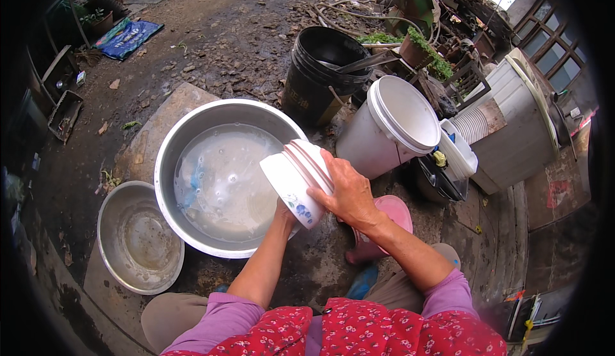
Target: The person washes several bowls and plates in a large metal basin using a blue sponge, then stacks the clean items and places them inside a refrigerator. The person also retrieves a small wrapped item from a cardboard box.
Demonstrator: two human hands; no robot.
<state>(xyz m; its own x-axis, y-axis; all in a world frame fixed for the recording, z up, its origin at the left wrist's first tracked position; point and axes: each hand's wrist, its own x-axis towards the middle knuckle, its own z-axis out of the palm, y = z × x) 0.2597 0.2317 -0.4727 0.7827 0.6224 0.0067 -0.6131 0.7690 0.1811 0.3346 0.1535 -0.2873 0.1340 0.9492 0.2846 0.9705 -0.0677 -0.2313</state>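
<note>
A nested stack of white bowls (294,176), with blue flowers on the nearest one, is tilted on its side between my hands. My right hand (347,190) grips the stack from the right, at the bases. My left hand (285,212) is mostly hidden behind or inside the nearest bowl, with its wrist over the basin's near right rim. Both hands are at the right side of a large metal basin (166,212) that holds cloudy water (226,173) with some bubbles. Something blue shows in the water at the left.
A smaller metal basin (144,245) stands at the left. Beyond the bowls are a black bucket (307,87) with a long-handled tool and a white bucket (365,140). A pink plastic vessel (394,214) stands near my right forearm. White containers (461,154) lie farther right.
</note>
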